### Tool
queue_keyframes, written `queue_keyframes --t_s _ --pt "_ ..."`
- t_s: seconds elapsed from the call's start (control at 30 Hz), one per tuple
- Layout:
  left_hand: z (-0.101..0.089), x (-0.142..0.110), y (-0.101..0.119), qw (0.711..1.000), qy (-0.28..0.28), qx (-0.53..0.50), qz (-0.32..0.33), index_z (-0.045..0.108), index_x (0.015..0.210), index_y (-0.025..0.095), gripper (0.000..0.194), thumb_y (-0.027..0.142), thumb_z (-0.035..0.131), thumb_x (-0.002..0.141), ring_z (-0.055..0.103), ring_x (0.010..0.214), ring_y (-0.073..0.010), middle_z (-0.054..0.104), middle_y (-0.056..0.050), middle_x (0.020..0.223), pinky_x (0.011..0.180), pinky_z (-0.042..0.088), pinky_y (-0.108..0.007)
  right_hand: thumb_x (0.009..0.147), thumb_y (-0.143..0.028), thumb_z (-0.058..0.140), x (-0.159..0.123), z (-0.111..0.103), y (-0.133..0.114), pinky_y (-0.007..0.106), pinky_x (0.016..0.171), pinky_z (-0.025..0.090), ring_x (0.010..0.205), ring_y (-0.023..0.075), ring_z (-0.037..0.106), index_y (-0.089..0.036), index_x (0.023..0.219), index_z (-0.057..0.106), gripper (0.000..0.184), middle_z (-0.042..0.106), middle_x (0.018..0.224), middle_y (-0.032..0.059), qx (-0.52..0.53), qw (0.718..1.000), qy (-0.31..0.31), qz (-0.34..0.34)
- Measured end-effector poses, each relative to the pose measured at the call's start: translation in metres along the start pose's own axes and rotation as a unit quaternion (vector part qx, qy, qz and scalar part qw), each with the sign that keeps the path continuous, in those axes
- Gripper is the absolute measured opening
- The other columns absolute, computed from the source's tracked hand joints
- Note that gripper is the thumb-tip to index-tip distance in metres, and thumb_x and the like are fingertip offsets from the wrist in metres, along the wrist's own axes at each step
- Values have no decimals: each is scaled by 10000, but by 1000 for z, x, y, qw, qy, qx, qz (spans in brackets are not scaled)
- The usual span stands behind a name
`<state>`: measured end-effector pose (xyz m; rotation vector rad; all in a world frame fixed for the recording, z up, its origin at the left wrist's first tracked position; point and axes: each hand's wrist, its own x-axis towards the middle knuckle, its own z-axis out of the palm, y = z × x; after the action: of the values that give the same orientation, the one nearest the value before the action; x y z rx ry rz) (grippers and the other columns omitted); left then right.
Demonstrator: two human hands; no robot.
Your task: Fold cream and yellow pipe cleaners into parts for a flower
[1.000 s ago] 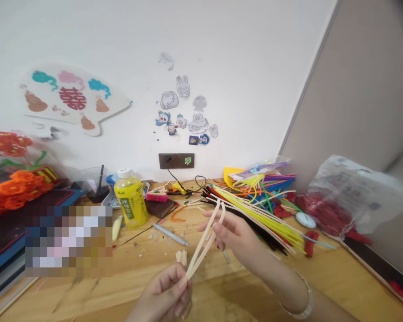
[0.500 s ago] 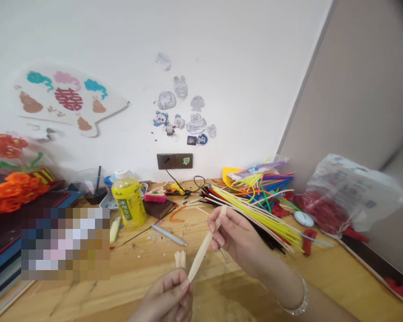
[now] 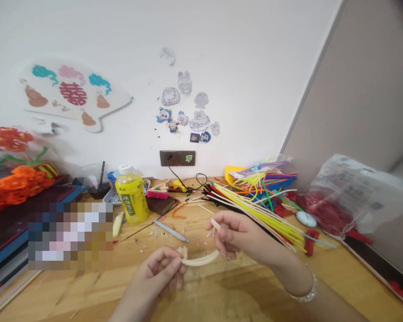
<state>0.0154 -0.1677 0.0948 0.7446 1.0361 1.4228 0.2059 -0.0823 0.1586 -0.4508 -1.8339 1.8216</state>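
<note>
A cream pipe cleaner (image 3: 199,262) bends in a low curve between my hands, just above the wooden desk (image 3: 221,295). My left hand (image 3: 157,273) pinches its left end, where a small folded cream tuft (image 3: 182,252) sticks up beside my fingertips. My right hand (image 3: 235,235) holds the other end, and a short tip (image 3: 215,224) pokes out above my fingers. A beaded bracelet (image 3: 304,290) circles my right wrist.
Behind my hands stand a yellow drink bottle (image 3: 130,196) and a heap of coloured pipe cleaners (image 3: 255,199). A white computer mouse (image 3: 305,219) lies to the right, beside a plastic bag of red material (image 3: 336,201). Orange pipe-cleaner flowers (image 3: 16,190) rest on books at left.
The cream pipe cleaner, earlier a narrow upright strip, now bends into a low curve lying nearly sideways. Both hands have dropped lower, and my right hand has moved slightly toward the left.
</note>
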Motion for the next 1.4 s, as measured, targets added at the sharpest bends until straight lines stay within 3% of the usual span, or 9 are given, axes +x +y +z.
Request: queue_keyframes --t_s 0.1,0.23,0.43,0.57,0.77,0.97,1.13,1.23,1.4 --pt "-1 -1 6 998 -14 57 29 606 622 175 308 425 774 558 515 404 -67 610 65 452 454 374 -177 859 -358 509 0 6 1 167 461 324 505 61 436 -150 907 581 226 529 611 -27 -104 995 -5 -5" --pt "-4 -5 7 992 -36 107 63 629 647 187 255 410 746 606 558 438 -88 640 55 460 490 418 -186 896 -300 447 2 19 5 188 569 370 595 83 488 -160 818 634 247 550 631 -23 -284 957 -12 -62" --pt "-3 -12 8 984 -23 144 106 651 642 205 146 332 720 658 587 482 -101 656 52 498 512 450 -181 928 -260 364 2 40 19 213 685 416 716 115 567 -185 1073 585 275 652 810 28 -425 890 5 -162" --pt "0 -14 10 978 -11 160 132 658 590 199 124 286 720 652 587 470 -98 651 46 488 502 460 -169 925 -228 344 2 48 29 217 677 439 741 131 586 -150 1086 572 290 670 865 71 -468 860 9 -204" --pt "1 -15 11 970 -22 158 184 666 576 208 89 199 707 655 597 465 -100 645 47 494 482 470 -161 853 -201 487 2 49 31 210 644 432 716 130 588 -172 883 589 111 656 801 35 -450 885 51 -105" --pt "0 -16 8 958 -62 161 230 674 611 224 125 130 664 693 608 476 -108 636 47 520 477 484 -173 856 -197 488 -1 45 27 183 600 398 620 98 534 -163 763 567 127 604 683 5 -420 891 37 -168" --pt "-4 -19 5 936 -71 214 271 666 674 239 158 92 631 720 619 529 -125 642 36 578 516 496 -199 849 -221 496 -1 46 27 194 594 398 618 101 515 -169 770 552 110 587 695 5 -421 894 24 -149" --pt "-5 -21 5 926 -70 237 284 664 678 247 173 80 636 712 621 542 -136 639 32 570 518 494 -202 865 -231 474 1 45 27 231 683 427 708 118 541 -175 760 531 131 599 748 23 -407 895 6 -180" --pt "-4 -23 6 922 -71 244 294 662 705 273 207 68 631 715 625 561 -143 647 35 590 545 502 -217 869 -216 491 3 43 20 291 887 392 1021 135 520 -187 768 519 109 594 1051 61 -395 895 -19 -206"
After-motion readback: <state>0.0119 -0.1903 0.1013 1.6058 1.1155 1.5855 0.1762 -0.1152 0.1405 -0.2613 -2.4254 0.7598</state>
